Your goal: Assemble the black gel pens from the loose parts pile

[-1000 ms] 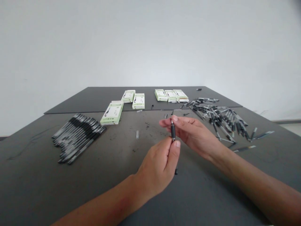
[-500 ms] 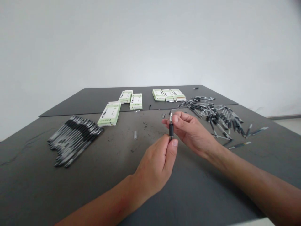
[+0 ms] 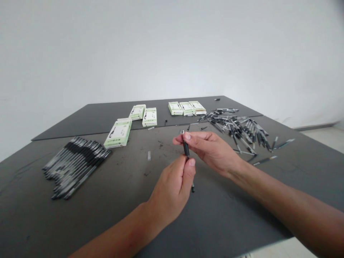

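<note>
A pen (image 3: pixel 186 147) with a black grip stands tip-up between my two hands above the table. My left hand (image 3: pixel 176 181) is closed round its lower barrel, and the dark lower end pokes out beneath the fist. With thumb and fingers my right hand (image 3: pixel 204 147) pinches the pen near its metal tip. Part of the tip is hidden by the right thumb. Left of my hands, a row of black-and-clear pens (image 3: pixel 76 166) lies side by side. To the right spreads a loose heap of pens (image 3: pixel 242 130).
Several green-and-white boxes stand farther back, among them a large box (image 3: pixel 118 133) at left and a box (image 3: pixel 175 108) near the middle. A small clear piece (image 3: pixel 149 155) lies on the dark table (image 3: pixel 107 215). Loose refills (image 3: pixel 264 160) lie at right.
The pen has tilted, and its lower end now shows under my left hand. Both hands appear slightly farther left. The whole view has shifted a little.
</note>
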The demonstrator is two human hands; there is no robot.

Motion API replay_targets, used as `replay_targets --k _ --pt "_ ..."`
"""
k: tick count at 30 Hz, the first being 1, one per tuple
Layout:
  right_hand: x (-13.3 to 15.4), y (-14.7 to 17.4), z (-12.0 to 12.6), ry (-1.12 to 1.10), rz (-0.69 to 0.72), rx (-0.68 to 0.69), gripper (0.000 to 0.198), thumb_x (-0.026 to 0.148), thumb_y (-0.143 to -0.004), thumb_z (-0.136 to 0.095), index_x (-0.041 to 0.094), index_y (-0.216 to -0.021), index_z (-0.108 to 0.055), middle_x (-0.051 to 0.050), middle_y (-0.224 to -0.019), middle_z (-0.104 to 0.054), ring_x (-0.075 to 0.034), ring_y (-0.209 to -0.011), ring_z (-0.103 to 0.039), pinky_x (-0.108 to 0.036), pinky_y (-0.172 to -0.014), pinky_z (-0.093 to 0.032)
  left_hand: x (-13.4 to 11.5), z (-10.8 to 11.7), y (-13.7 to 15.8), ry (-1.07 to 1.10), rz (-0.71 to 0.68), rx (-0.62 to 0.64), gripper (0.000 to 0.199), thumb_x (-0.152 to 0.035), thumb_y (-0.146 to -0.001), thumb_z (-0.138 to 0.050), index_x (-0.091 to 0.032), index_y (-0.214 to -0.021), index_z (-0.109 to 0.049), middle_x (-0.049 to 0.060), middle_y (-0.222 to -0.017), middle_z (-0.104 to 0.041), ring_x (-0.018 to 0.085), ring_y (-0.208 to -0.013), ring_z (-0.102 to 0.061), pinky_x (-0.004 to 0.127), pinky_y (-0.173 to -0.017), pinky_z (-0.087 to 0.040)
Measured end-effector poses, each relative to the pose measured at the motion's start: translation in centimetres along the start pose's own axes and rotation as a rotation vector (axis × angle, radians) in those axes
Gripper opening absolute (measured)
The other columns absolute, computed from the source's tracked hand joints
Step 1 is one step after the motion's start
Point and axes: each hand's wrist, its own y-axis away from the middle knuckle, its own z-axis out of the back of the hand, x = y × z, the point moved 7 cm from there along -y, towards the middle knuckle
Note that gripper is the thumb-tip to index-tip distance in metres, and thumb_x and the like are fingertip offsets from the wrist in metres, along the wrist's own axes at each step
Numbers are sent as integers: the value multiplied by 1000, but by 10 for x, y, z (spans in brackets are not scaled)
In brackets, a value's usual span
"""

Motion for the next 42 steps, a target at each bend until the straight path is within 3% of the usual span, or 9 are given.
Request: replay_targets --k 5,11,21,27,30,33,35,38,42 --pt "2 3 -1 -13 8 -62 24 51 -86 -86 28 -92 -88 -3 -106 -85 -21 -110 -72 -37 -109 -47 -2 1 0 -41 -26 -2 34 -34 -114 -36 -25 -82 -46 -3 -66 -52 18 -63 -57 32 -63 -39" --pt "8 5 -21 -177 -7 206 30 53 -99 -71 29 -113 -85 -7 -126 -81 -20 -115 -74 -40 -109 -51 -3 4 1 -43 -14 -29 38 -36 -114 -32 -26 -81 -46 -2 -67 -54 19 -66 -59 33 -64 -41" --pt "8 0 -2 -9 46 49 22 48 -93 -81 31 -104 -87 -3 -116 -84 -20 -119 -72 -41 -116 -46 1 3 -1 -29 8 -7 38 -38 -114 -33 -25 -81 -46 -2 -67 -54 18 -65 -56 32 -64 -39" --pt "8 2 -8 -70 11 141 31 52 -95 -77 30 -115 -85 -5 -118 -83 -20 -114 -74 -40 -109 -52 2 6 -1 -61 17 -27 37 -37 -113 -35 -25 -79 -45 -2 -66 -53 18 -65 -55 33 -64 -39" --pt "10 1 -4 28 48 120 31 53 -94 -78 29 -111 -86 -5 -115 -84 -20 -114 -73 -39 -110 -50 3 4 -2 -50 27 -8 38 -38 -114 -33 -25 -80 -45 -3 -66 -53 18 -64 -55 32 -63 -38" --pt "16 -4 5 108 101 55 27 51 -90 -83 28 -101 -86 -4 -109 -84 -19 -109 -72 -38 -108 -50 3 4 -3 -66 19 2 38 -38 -114 -33 -25 -80 -46 -3 -67 -53 18 -64 -54 32 -64 -38" --pt "22 -9 20 91 124 -35 32 56 -89 -81 30 -106 -85 -4 -109 -83 -19 -105 -73 -38 -103 -52 3 4 -3 -88 13 4 38 -38 -114 -34 -25 -80 -46 -3 -67 -53 18 -65 -55 32 -64 -39" --pt "40 -16 70 172 215 -311 50 69 -91 -72 30 -121 -80 -6 -115 -82 -20 -103 -73 -38 -94 -55 3 4 -3 -90 9 16 39 -39 -114 -33 -25 -79 -45 -3 -67 -53 18 -65 -55 32 -64 -39" --pt "81 -6 149 729 404 -751 48 66 -92 -69 24 -111 -84 -9 -108 -82 -24 -100 -73 -40 -91 -55 0 1 -2 -96 -19 49 40 -39 -114 -33 -25 -79 -44 -3 -68 -51 18 -65 -53 32 -64 -37"
